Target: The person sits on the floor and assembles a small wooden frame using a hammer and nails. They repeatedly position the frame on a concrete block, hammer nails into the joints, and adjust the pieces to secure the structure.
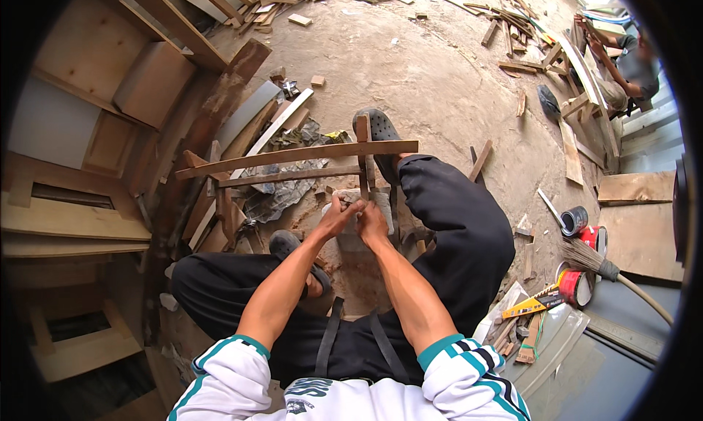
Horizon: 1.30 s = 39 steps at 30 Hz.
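Observation:
My left hand (340,214) and my right hand (372,222) meet between my knees, fingers closed and pinched together. What they hold is too small or hidden to make out. Just beyond them is the lower end of an upright leg of a wooden frame (293,154), which has two long rails running to the left. The frame's right end rests by my shoe (377,128). Under my hands sits a pale, worn block (386,205), partly covered by them.
Wood scraps and crumpled sheeting (282,194) lie left of the frame, beside wooden cabinets (80,77). At right are a handsaw (532,304), a brush (584,256) and cans (575,220). Another person (622,66) works at the far right among wood pieces.

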Available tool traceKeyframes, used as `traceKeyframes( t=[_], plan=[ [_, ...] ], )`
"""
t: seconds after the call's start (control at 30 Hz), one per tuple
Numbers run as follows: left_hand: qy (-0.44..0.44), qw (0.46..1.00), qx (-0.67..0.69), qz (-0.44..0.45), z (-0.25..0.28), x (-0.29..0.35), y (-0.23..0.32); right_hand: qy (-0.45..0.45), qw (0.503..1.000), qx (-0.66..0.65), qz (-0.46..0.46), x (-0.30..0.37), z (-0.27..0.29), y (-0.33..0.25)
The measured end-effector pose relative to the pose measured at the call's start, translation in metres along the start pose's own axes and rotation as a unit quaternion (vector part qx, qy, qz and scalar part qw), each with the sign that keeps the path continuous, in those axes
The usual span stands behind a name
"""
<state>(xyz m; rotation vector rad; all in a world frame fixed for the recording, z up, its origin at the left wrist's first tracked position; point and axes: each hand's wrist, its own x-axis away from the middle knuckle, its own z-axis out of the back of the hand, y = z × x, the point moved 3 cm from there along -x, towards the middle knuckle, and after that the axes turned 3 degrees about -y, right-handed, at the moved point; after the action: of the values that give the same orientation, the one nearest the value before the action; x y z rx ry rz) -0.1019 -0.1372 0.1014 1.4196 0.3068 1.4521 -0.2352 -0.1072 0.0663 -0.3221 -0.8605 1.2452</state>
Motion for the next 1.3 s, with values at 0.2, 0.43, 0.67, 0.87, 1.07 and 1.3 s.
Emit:
traceKeyframes(
  t=[0.2, 0.43, 0.67, 0.87, 1.07, 1.3],
  plan=[
    [0.031, 0.996, 0.084, -0.01, 0.0, -0.01, -0.019, 0.038, 0.999, -0.006, 0.01, 0.004, 0.002, 0.004],
    [0.133, 0.974, -0.058, -0.176, 0.016, -0.007, 0.001, 0.066, 0.996, -0.033, 0.057, 0.008, 0.004, 0.017],
    [0.035, 0.913, -0.23, -0.334, 0.013, -0.011, 0.027, 0.0, 0.99, -0.098, 0.098, 0.005, 0.013, 0.043],
    [0.055, 0.918, -0.26, -0.293, 0.016, -0.015, 0.011, 0.129, 0.977, -0.163, 0.055, 0.019, 0.035, 0.04],
    [0.03, 0.939, -0.214, -0.266, 0.015, -0.019, -0.004, 0.172, 0.869, 0.049, -0.461, 0.01, 0.006, 0.119],
    [0.051, 0.933, -0.186, -0.303, 0.016, -0.018, -0.009, -0.023, 0.875, 0.131, -0.465, -0.015, -0.014, 0.174]
  ],
)
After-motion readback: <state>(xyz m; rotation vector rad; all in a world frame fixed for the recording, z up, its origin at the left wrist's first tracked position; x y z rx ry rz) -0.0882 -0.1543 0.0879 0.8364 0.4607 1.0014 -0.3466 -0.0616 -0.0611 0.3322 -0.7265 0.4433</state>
